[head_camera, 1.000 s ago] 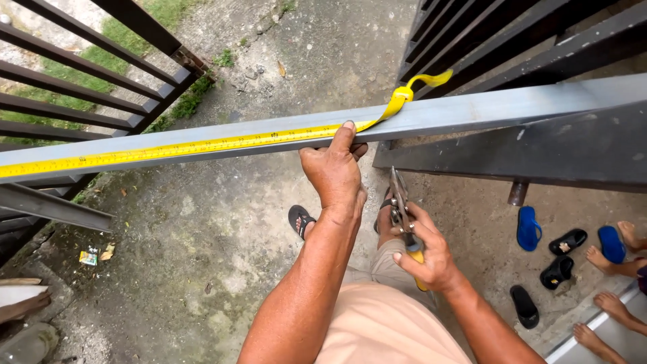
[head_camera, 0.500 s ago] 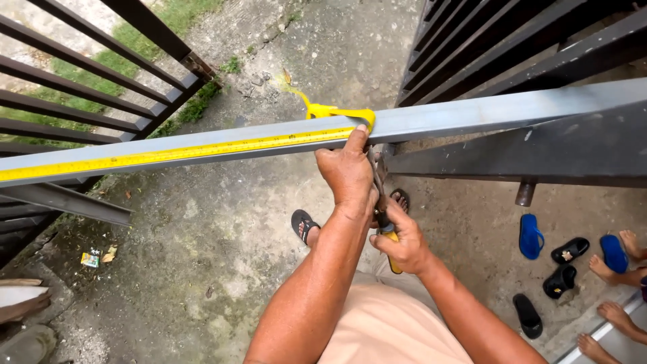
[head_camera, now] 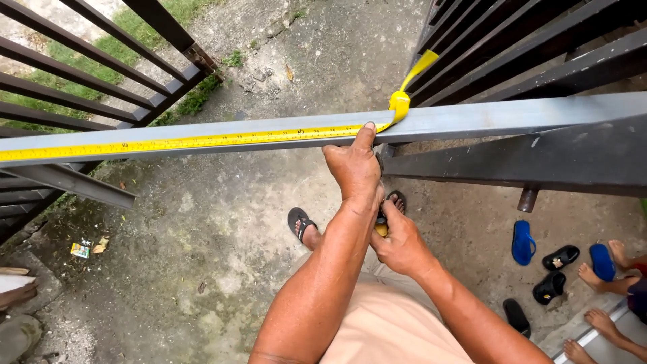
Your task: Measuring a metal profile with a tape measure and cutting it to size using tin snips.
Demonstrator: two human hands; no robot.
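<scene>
A long grey metal bar crosses the view at chest height. A yellow measuring tape lies flat along its top from the left edge. My left hand grips the bar from below, with its thumb pressing the tape down. Just past the thumb the tape's loose end curls up and to the right. My right hand sits below my left wrist, closed on a metal hand tool with a yellow handle, mostly hidden behind the wrist.
Dark metal gate bars stand at left and more at right, with a dark beam under the grey bar. Below is a concrete floor, my flip-flop, blue sandals and other people's bare feet.
The tape's loose end has flipped from pointing up-left to up-right. My left hand slid slightly right along the bar, and my right hand with the tool moved in under the left wrist.
</scene>
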